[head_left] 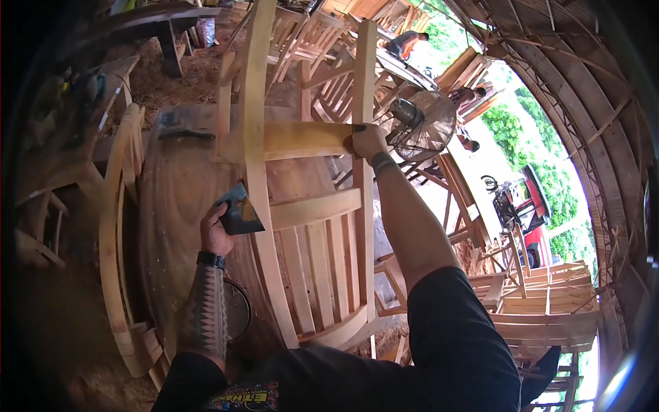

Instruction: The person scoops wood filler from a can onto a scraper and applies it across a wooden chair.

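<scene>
A pale wooden chair frame [316, 213] with a slatted back lies on a thick wooden tabletop [185, 178]. My left hand [217, 230] pinches a folded dark piece of sandpaper [241, 211], worn brownish in the middle, right beside the chair's left-hand long post. My right arm reaches across the chair. At its end, my right hand [371, 142] is closed around the right-hand post where a wide rail [309, 140] meets it; some of its fingers are hidden behind the wood.
Beyond the chair's right post stands a fan [425, 123] in a wire cage. A curved wooden piece [113, 233] rises along the table's left side. A dark flat tool [187, 135] lies near the table's far edge. Several unfinished chairs and people are farther back.
</scene>
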The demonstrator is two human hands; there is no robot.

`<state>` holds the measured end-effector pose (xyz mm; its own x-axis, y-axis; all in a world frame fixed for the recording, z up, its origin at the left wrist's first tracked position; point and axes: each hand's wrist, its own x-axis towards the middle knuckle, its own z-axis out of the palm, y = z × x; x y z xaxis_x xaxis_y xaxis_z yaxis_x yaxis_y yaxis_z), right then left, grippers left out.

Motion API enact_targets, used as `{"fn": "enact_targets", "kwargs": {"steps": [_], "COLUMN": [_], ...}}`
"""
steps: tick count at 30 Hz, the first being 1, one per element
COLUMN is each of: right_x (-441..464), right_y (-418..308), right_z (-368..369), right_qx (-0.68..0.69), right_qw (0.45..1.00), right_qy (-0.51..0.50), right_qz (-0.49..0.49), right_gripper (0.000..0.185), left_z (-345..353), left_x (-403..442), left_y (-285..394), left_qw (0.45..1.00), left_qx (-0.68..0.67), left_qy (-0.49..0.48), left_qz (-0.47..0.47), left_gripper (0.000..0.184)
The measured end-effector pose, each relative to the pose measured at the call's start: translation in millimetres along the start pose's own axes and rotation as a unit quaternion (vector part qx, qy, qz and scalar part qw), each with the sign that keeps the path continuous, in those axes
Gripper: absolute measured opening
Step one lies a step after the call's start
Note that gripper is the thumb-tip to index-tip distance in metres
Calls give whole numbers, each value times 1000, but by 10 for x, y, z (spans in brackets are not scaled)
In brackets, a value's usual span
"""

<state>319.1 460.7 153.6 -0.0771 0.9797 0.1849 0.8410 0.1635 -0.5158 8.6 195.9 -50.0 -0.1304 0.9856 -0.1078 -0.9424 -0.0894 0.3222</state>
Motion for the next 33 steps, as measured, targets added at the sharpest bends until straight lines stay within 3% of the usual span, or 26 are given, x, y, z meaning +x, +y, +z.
{"fn": "enact_targets", "kwargs": {"steps": [3, 6, 9, 10, 16, 18, 21, 22, 23, 27, 33], "right_x": [-174, -449, -673, -747, -967, -913, -684, -694, -496, -247, -379], "right_y": [-281, -764, -1133, -1137, -1212, -911, -375, -304, 37, 542, 172], "right_z": [113, 445, 724, 804, 398, 356, 36, -141, -232, -216, -137], "right_qx": [65, -102, -103, -81, 10, 30, 199, 224, 112, 126, -22], "right_qw": [996, 983, 974, 967, 976, 973, 974, 973, 993, 992, 1000], "right_qy": [-20, -14, -16, 38, -127, -62, -101, -57, -23, 17, 19], "right_qz": [-58, -149, -199, -238, -174, -219, -23, -5, -32, -7, 2], "right_gripper": [26, 38, 25, 22, 34, 32, 30, 32, 31, 30, 37], "left_z": [-93, 6, 11, -259, -62, -54, -296, -135, -85, -78, -102], "left_x": [13, -36, -50, 58, -26, -17, 79, 30, 12, 32, 21], "left_y": [-41, -3, 5, -11, 24, 28, -22, -16, -12, -28, -7], "left_qw": [1000, 1000, 1000, 999, 1000, 1000, 998, 1000, 1000, 1000, 1000], "left_qx": [-1, 7, 13, 5, 7, -2, -19, -7, -2, -3, -2], "left_qy": [-5, -10, -20, -43, -24, -27, -55, -27, -17, 9, -8], "left_qz": [-2, -7, 21, 4, -9, -5, 4, 12, 15, 17, 15], "left_gripper": [31, 29, 28, 29, 39, 38, 35, 31, 29, 28, 26]}}
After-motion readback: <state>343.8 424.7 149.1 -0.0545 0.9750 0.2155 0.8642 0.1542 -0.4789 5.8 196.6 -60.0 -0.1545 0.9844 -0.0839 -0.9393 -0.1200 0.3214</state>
